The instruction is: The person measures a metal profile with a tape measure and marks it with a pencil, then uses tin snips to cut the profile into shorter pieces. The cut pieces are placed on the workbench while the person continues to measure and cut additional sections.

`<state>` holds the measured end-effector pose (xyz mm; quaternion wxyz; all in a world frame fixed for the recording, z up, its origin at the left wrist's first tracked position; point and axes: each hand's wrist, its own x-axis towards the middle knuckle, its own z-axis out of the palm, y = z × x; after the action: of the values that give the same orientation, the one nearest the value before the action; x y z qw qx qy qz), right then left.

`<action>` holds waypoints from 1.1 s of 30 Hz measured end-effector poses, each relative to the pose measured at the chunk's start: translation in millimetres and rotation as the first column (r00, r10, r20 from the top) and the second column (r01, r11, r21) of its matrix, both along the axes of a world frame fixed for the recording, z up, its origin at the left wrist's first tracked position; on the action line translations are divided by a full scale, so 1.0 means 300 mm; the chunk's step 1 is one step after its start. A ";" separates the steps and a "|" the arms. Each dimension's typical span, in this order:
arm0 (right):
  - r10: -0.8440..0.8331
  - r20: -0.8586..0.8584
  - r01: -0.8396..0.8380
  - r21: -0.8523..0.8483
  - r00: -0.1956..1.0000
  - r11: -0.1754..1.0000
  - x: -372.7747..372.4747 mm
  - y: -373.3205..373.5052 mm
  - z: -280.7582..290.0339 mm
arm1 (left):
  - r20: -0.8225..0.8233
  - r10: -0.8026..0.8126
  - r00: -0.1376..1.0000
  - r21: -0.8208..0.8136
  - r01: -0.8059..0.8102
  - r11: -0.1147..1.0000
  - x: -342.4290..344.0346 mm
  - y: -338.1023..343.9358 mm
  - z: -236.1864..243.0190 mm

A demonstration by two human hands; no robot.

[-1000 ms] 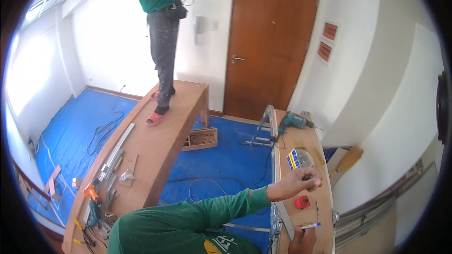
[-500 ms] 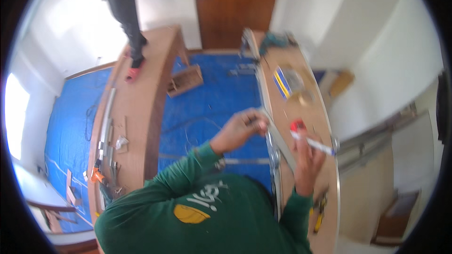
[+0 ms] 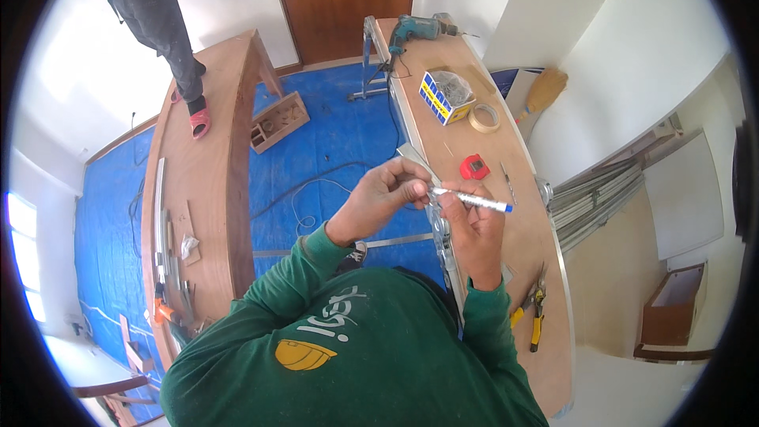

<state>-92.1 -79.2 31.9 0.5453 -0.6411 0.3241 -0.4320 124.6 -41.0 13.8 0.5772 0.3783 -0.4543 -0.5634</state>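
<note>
My left hand [image 3: 385, 196] is closed, thumb and fingers pinched around a narrow grey metal strip [image 3: 412, 156]. The strip slants over the near edge of the right-hand bench, its lower part hidden by my hands. In my right hand [image 3: 477, 236] is a white marker [image 3: 474, 199] with a blue end pointing right. The marker's other end meets the fingertips of my left hand; whether it touches the strip I cannot tell. Just beyond my right hand, a red tape measure [image 3: 474, 167] lies on the wooden bench [image 3: 526, 245].
The bench also bears a teal drill [image 3: 419, 30], a box of small fasteners [image 3: 447, 97], a tape roll [image 3: 484, 118] and yellow-handled snips [image 3: 538, 312]. On the left, a person in pink footwear [image 3: 201, 122] stands on another bench [image 3: 202, 182]. A wooden toolbox [image 3: 280, 122] sits on blue sheeting [image 3: 316, 162].
My hands have come together, and the marker's left end now reaches my left fingertips. The view has shifted, and the picture is sharper. The tape measure appears to lie where it was.
</note>
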 end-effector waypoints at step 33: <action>-0.406 -0.126 0.424 0.325 0.905 0.845 -0.261 0.246 -0.075 | 0.653 -0.001 0.757 -0.354 0.307 0.884 -0.186 -0.015 -0.092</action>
<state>-170.3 -5.4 9.4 0.5341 -0.4613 0.5398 -0.4589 68.6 -45.5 -13.7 0.4093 0.3657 -0.7676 -0.3308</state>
